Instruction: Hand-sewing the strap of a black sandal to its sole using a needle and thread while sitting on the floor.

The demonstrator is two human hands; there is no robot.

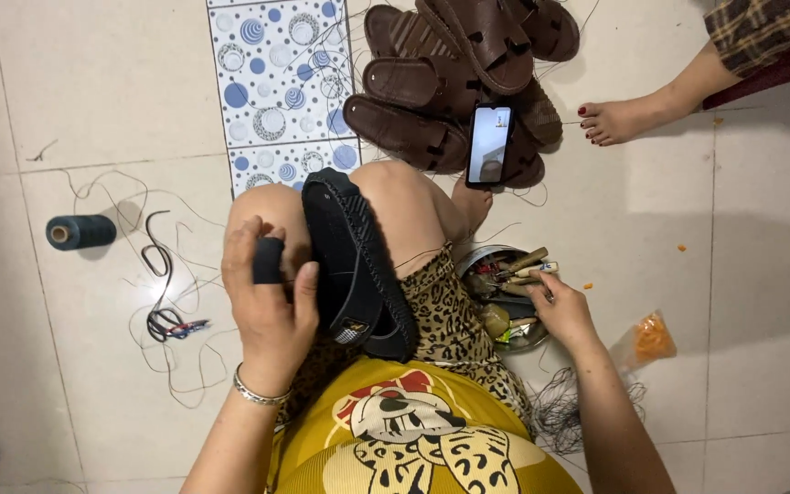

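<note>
Seated on tile, left hand clamps a black sandal against the knees (long axis pointing away), while right hand, fingers pinched together, reaches into a metal tool bowl at right.

I see a pale tiled floor with one patterned blue-dotted tile at the far middle. On it lie a dark thread spool at left, loose thread and scissors nearby, a heap of brown sandals far, a tool-filled metal bowl and an orange bag at right.
</note>
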